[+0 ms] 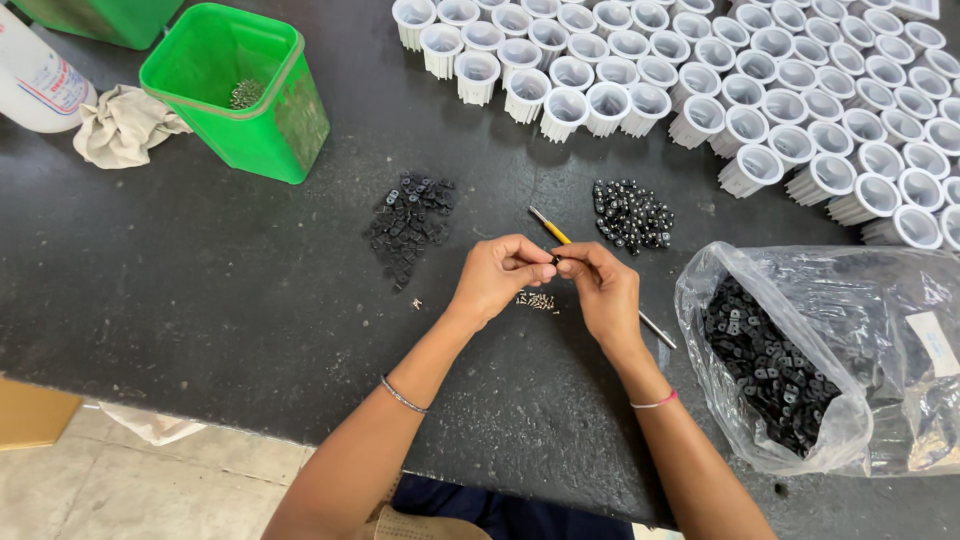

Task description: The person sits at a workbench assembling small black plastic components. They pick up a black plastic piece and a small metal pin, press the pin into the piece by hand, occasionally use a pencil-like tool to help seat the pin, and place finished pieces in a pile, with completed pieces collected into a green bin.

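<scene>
My left hand and my right hand meet fingertip to fingertip over the dark table, pinching one small black part between them. A yellow-handled screwdriver lies under my right hand, its metal shaft sticking out at the lower right. A pile of small black plastic pieces lies to the left of my hands. A heap of dark shiny balls lies just beyond my right hand. A few tiny screws rest beneath my hands.
Several white ribbed cups stand in rows at the back right. A clear plastic bag of black pieces lies at the right. A green bin holding metal bits, a crumpled cloth and a white bottle are at the back left.
</scene>
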Demonstrator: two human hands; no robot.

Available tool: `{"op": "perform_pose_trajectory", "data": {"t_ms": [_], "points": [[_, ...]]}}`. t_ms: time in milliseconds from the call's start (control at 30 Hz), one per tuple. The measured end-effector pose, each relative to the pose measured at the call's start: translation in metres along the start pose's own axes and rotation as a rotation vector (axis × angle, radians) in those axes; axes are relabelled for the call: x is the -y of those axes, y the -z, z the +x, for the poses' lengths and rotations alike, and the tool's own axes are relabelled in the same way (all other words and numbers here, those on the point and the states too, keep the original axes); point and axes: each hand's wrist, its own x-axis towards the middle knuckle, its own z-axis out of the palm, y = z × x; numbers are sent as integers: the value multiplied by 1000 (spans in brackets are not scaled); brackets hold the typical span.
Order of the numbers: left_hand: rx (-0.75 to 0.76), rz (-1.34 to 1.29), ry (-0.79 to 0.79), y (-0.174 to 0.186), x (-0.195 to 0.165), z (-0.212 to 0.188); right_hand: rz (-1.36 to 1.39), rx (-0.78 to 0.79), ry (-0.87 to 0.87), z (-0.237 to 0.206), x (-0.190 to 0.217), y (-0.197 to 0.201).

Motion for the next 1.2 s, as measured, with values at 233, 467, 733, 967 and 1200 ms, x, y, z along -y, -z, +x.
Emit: {"op": "perform_pose_trajectory", "data": {"t_ms": [233,467,733,967,1200], "points": [[-4,107,-50,-4,-3,-4,12,37,-19,2,-12,3],[-5,55,-19,-4,-3,-3,112,77,-59,3,-23,7],[7,104,-78,-8,2,-3,91,41,-35,2,-25,5],[-14,51,-34,-6,4,-2,75,57,-46,2,-18,4],[4,-127,79,-2,2,0,346,124,-156,6,-25,10]]}}
